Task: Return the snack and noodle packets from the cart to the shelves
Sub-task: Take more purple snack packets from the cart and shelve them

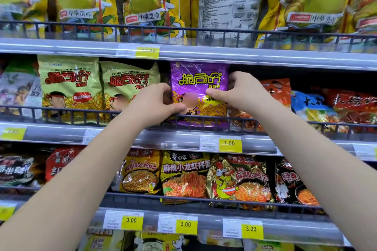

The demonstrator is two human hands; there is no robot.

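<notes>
The purple packet (pixel 199 91) stands upright on the middle shelf, directly behind the wire rail (pixel 204 121), with the 1.00 price tag (pixel 230 144) just below and slightly to its right. The left hand (pixel 152 104) clamps the packet's left edge, thumb on the front face and fingers wrapped behind. The right hand (pixel 239 90) clamps the right edge the same way, thumb pressed on the front near mid-height. Green packets (pixel 100 87) of the same brand sit beside it to the left; an orange packet (pixel 278 90) sits just behind the right hand. Judged from the glossy film and creased surface, the packet is light, soft-walled and slippery, with brittle contents that crush under pressure. Grip the side seams, not the middle. Seat the lower edge behind the rail before releasing, since thin film may slump forward.
</notes>
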